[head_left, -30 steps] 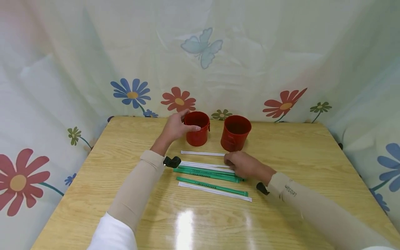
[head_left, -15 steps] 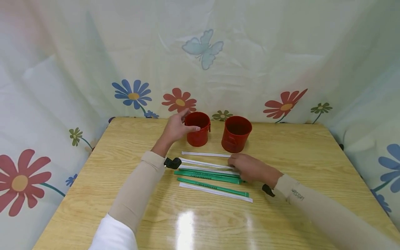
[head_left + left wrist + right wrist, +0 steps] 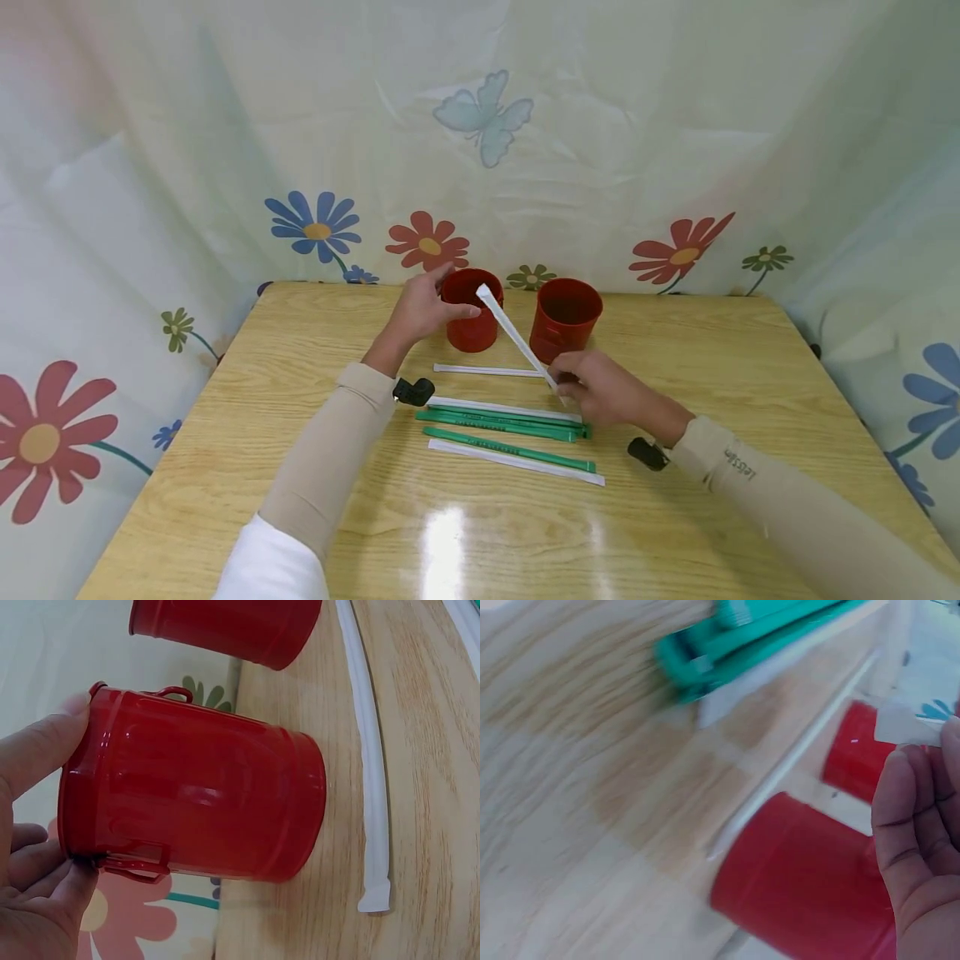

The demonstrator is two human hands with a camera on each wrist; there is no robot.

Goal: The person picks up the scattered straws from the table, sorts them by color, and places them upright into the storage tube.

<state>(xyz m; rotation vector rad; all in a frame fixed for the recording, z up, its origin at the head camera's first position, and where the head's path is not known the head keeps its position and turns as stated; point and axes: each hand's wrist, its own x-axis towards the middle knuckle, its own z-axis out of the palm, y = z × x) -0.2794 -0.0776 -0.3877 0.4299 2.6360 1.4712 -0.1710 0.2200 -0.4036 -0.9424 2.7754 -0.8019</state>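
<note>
Two small red metal buckets stand near the back of the table. My left hand grips the rim of the left bucket, thumb on the near side and fingers round the far side; the left wrist view shows the thumb at that rim. Between thumb and fingers, my right hand pinches one end of a white paper-wrapped straw. The straw slants up to the left, its far tip in front of the left bucket's mouth. Just beyond the right hand is the right bucket, which nobody holds.
A single white wrapped straw lies in front of the buckets. Nearer, several green wrapped straws lie close together beside a white one. Another green straw and a white straw lie nearest. A flowered curtain hangs behind.
The right hand has picked a white straw off the row and raised its free end toward the left bucket. The left hand keeps its grip on the bucket rim.
</note>
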